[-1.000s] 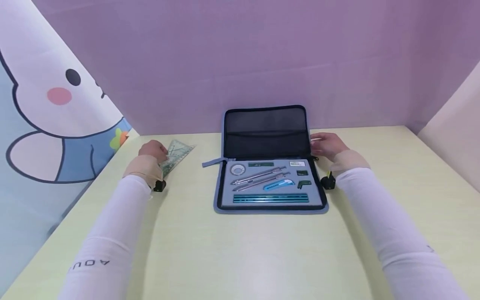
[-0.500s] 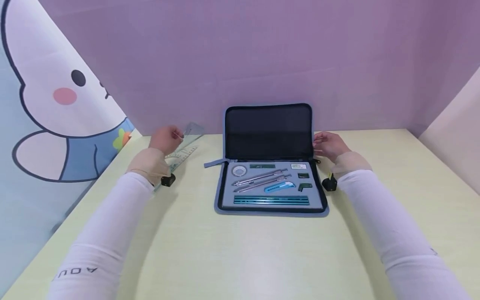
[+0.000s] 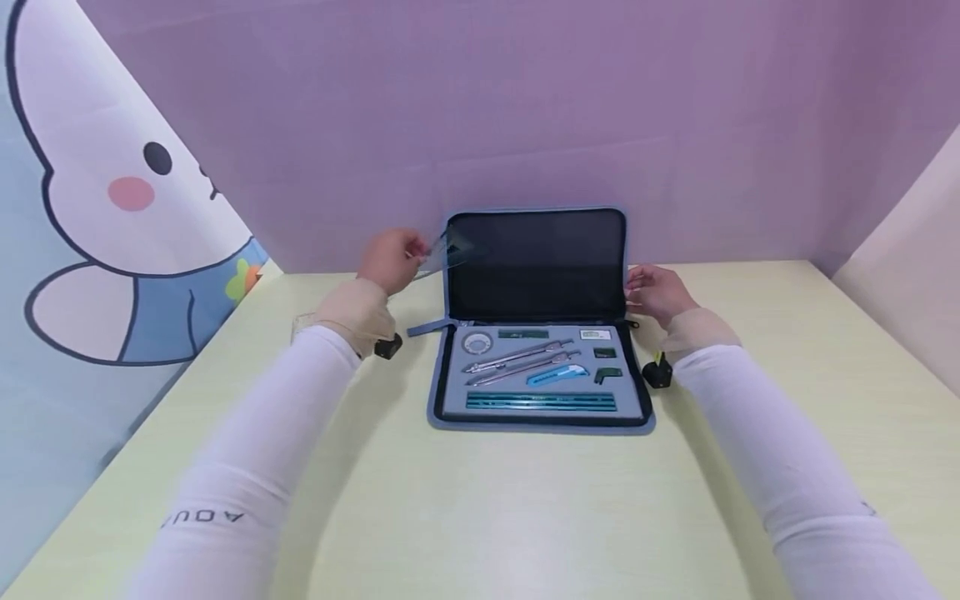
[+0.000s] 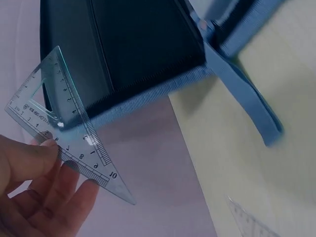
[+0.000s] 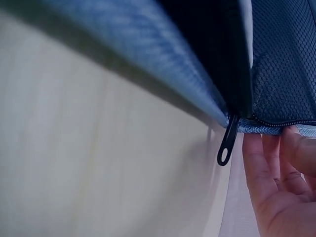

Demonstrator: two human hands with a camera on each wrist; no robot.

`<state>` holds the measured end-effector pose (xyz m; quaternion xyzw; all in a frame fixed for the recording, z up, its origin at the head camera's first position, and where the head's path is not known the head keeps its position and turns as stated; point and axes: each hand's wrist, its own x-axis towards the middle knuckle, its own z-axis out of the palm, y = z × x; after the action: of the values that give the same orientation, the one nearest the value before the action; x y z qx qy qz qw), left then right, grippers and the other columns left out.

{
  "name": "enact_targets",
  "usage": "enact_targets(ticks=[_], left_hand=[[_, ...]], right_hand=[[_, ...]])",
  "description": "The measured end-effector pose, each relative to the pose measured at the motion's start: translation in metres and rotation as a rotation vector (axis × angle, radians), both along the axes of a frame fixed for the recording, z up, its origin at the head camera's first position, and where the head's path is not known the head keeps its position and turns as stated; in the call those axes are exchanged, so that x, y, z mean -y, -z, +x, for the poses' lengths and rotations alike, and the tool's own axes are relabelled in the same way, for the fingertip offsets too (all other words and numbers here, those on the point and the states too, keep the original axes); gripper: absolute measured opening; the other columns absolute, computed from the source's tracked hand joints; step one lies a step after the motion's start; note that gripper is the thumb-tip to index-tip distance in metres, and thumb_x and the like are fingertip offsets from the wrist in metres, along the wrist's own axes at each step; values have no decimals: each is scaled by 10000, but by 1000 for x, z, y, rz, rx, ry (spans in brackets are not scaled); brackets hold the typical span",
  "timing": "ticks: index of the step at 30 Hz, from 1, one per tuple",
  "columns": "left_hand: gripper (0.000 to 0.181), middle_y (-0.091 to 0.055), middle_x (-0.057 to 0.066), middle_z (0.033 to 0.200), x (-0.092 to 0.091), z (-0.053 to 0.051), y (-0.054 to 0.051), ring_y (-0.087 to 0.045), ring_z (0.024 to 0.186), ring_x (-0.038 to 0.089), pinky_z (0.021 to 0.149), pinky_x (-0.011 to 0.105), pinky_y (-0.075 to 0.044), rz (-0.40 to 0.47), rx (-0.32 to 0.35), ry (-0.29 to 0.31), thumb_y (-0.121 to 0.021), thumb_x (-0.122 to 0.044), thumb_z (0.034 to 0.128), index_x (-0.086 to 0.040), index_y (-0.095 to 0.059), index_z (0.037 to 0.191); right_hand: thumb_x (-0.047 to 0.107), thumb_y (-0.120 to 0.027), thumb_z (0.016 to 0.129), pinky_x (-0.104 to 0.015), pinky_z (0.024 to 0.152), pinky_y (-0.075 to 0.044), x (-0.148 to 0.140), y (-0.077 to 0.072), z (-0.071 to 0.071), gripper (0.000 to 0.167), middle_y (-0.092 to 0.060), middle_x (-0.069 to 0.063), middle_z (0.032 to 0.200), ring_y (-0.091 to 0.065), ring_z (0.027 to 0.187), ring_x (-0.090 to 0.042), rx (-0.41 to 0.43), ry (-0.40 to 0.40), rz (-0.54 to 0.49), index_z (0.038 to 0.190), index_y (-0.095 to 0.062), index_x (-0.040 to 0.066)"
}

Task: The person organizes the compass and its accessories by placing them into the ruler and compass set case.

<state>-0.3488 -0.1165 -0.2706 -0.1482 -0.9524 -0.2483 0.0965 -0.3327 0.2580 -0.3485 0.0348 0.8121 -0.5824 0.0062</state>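
Between thumb and fingers, my left hand [image 3: 392,260] pinches a clear set square [image 4: 76,123]. It is held in the air, its pointed end overlapping the left side of the raised lid [image 3: 536,275] in the head view. That lid belongs to a blue zip case [image 3: 540,428], which lies open on the table. At the lid's right edge, my right hand [image 3: 660,293] pinches the fabric border, thumb on the inner side and fingers behind. A grey insert in the case bears two compasses [image 3: 517,356], a blue cutter [image 3: 558,374] and green pencils [image 3: 540,402].
Another clear, marked drawing tool [image 4: 249,219] lies on the table, mostly hidden by my left forearm in the head view. A blue strap [image 4: 247,94] sticks out left of the case. A black zip pull [image 5: 227,143] hangs at its right hinge. Purple cloth [image 3: 525,108] rises behind.
My left hand has lifted the set square off the table and carried it right, up to the lid's left side. My right hand stays at the lid's right edge.
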Motion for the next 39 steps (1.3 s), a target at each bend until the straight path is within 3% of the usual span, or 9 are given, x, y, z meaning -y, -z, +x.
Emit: enact_targets(ticks=[7,13,17,24,33,39], left_hand=[[239,-667,125,975,-36,-11,2,-603,937,257,849,355,-468,-44,-53,35,-476,39,872,-23,-656,1017],[213,-666,82,1057,-63,-15,3,-601,986,231,885,336,-475,-171,-132,35,-521,-25,930,-69,-663,1082],[213,-655,73,1094,-74,-21,2,-594,1013,226,902,333,-473,-193,-134,42,-534,-51,941,-89,-663,1106],[235,-648,58,1108,-85,-27,4,-590,1021,200,900,332,-474,-188,-68,67,-531,-44,940,-105,-650,1133],[247,-654,63,1066,-90,-29,11,-592,984,199,898,328,-475,-207,-48,71,-520,-9,933,-92,-657,1120],[227,-659,56,1041,-86,-31,19,-595,966,202,888,326,-479,-249,-32,112,-524,-25,935,-89,-664,1102]], right_hand=[[-117,-476,883,-202,643,-522,-7,2,1,174,-474,-46,903,-504,721,-79,-18,1,10,1038,-443,-45],[-106,-494,885,-209,650,-524,-7,0,2,190,-478,-53,897,-508,719,-66,-27,-3,17,1061,-444,-55],[-103,-500,882,-210,646,-526,-6,-1,2,191,-484,-60,905,-510,723,-73,-36,6,42,1062,-451,-62],[-120,-502,868,-212,639,-530,-7,0,1,182,-495,-21,857,-512,712,-62,-49,-8,31,1032,-455,-55],[-119,-498,870,-219,640,-534,-5,-1,1,177,-494,-25,850,-515,693,-62,-55,-13,31,1029,-451,-58],[-115,-491,876,-221,640,-535,-5,0,0,176,-489,-43,874,-513,704,-73,-56,-5,57,1037,-454,-53]])
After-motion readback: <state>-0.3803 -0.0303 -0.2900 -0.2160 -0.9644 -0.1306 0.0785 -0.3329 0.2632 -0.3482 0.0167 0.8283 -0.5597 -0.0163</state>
